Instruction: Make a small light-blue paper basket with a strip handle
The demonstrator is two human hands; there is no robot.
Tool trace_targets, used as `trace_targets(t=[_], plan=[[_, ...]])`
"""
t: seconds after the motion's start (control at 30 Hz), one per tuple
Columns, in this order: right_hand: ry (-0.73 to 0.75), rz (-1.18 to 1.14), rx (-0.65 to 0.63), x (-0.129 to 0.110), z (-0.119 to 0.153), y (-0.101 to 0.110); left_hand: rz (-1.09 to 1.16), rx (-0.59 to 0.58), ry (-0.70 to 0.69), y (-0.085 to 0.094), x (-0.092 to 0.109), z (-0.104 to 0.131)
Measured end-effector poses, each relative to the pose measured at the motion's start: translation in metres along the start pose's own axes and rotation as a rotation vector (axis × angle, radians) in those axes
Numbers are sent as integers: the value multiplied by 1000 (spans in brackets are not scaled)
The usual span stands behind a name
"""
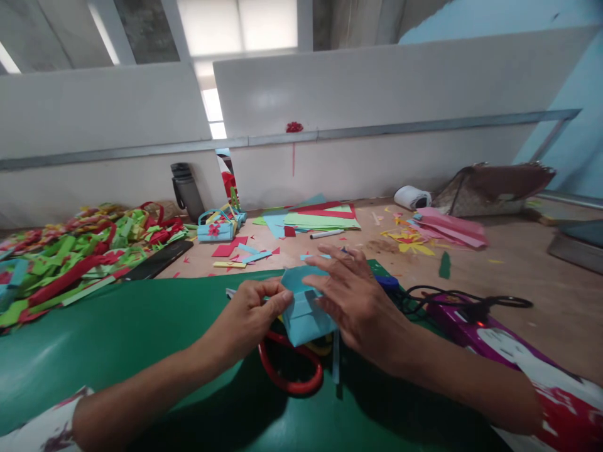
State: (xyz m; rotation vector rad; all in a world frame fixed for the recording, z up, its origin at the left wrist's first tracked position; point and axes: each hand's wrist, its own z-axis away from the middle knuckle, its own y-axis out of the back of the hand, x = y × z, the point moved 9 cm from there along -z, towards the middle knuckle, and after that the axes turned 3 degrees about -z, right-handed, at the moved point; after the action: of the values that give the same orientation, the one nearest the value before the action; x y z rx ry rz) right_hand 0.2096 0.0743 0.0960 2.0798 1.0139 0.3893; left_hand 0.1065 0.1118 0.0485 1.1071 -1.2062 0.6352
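A folded light blue paper piece (306,317) is held up over the green mat, near the middle of the view. My left hand (257,311) pinches its left edge between thumb and fingers. On its right side, my right hand (355,301) has its fingers spread, with fingertips touching or very near the paper's upper right. Beneath the paper lie scissors with red handles (294,392), their blades mostly hidden. A thin blue strip (336,358) hangs or lies just right of the paper.
Green mat (117,339) in front. Paper scraps (70,257) pile up at left beside a black phone (160,259). Behind are a bottle (187,191), a small blue paper bag (215,231), coloured sheets (323,216) and a marker (326,234). A purple power strip (490,339) with cable lies right.
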Motion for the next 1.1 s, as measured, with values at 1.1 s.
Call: trace_targets(t=[1.1], plan=[[-340,-201,-258,36,-6,-8,-480,87,-288,24,7,-5]])
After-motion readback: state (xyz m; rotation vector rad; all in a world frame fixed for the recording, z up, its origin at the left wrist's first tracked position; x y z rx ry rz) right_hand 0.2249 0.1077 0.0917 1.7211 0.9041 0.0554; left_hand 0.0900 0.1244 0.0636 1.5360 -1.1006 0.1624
